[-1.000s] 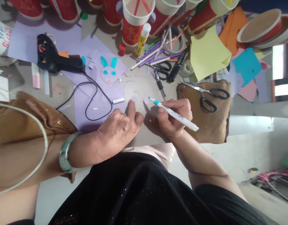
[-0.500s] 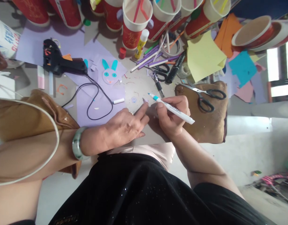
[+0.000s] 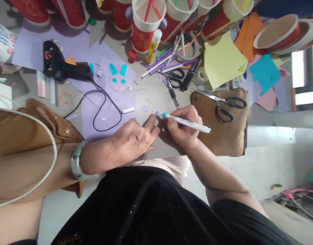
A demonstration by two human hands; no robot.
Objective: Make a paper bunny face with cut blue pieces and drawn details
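In my right hand (image 3: 185, 127) is a white marker pen (image 3: 189, 124) with a turquoise collar, its fingers closed round the barrel. The tip points left and meets a tiny purple paper piece (image 3: 154, 112), or hovers just over it; I cannot tell which. My left hand (image 3: 132, 141) lies palm down on the table, fingers stretched out, the index fingertip at the edge of that piece. Left of the fingertip is a small round purple piece (image 3: 145, 108). A white pen cap (image 3: 128, 110) rests beyond my left hand, near a paper rabbit face (image 3: 117, 81) with turquoise ears.
A black glue gun (image 3: 67, 64) with a looped cord lies at the left. Scissors (image 3: 220, 100) rest on a brown cushion (image 3: 220, 136) at the right. Red paper cups (image 3: 143, 37), a glue stick (image 3: 153, 46), straws (image 3: 161, 61) and yellow paper (image 3: 223, 61) line the back.
My right hand has moved slightly left, bringing the marker tip from above right down to the small purple piece by my left fingertip. My left hand has barely shifted.
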